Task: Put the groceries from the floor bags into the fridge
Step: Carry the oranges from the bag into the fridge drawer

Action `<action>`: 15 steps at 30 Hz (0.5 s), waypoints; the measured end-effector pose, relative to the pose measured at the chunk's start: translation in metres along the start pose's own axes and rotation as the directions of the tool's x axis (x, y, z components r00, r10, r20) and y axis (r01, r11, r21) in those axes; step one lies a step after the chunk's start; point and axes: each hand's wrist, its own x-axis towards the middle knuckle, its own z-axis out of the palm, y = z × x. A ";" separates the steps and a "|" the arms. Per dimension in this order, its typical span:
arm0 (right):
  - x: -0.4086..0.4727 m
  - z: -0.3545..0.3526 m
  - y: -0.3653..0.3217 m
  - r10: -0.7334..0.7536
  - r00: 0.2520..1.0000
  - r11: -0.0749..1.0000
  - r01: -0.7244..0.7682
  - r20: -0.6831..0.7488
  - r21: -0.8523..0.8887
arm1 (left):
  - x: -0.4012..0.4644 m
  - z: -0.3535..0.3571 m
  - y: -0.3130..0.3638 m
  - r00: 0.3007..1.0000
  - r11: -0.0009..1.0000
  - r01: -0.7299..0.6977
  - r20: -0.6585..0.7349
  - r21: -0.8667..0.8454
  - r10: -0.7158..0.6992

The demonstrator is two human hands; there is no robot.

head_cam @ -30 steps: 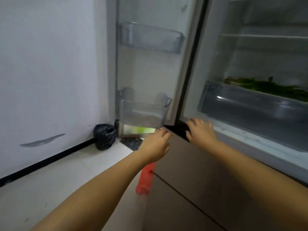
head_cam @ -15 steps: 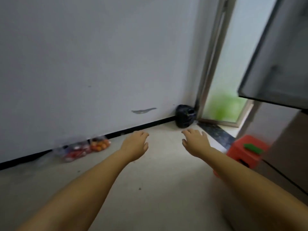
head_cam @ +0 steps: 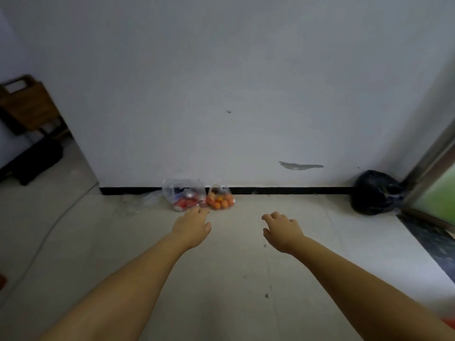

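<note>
Two clear plastic bags stand on the floor against the white wall. The left bag [head_cam: 183, 195] holds red items and something blue. The right bag [head_cam: 219, 199] holds small orange fruit. My left hand [head_cam: 192, 223] reaches forward, empty, fingers loosely apart, its fingertips just short of the left bag. My right hand [head_cam: 283, 227] is also empty with fingers apart, further right over bare floor. The fridge is out of view.
A black plastic bag [head_cam: 376, 193] sits in the right corner beside a door frame [head_cam: 433, 153]. A crumpled clear bag [head_cam: 142, 200] lies left of the groceries. A wooden chair [head_cam: 27, 104] and dark object [head_cam: 32, 161] show through the opening at left.
The view has swung left away from the fridge toward the wall. The grocery bags have come to the centre, and both hands now stretch toward them.
</note>
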 end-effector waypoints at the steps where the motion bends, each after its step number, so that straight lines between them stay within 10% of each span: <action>1: 0.023 -0.002 -0.003 -0.014 1.000 1.000 0.014 0.021 -0.002 | 0.015 -0.003 -0.010 1.000 1.000 0.026 0.009 -0.012 -0.026; 15: 0.299 -0.020 -0.066 -0.074 0.982 0.996 0.081 0.173 -0.033 | 0.245 -0.031 -0.145 0.995 0.998 0.053 0.087 -0.032 -0.050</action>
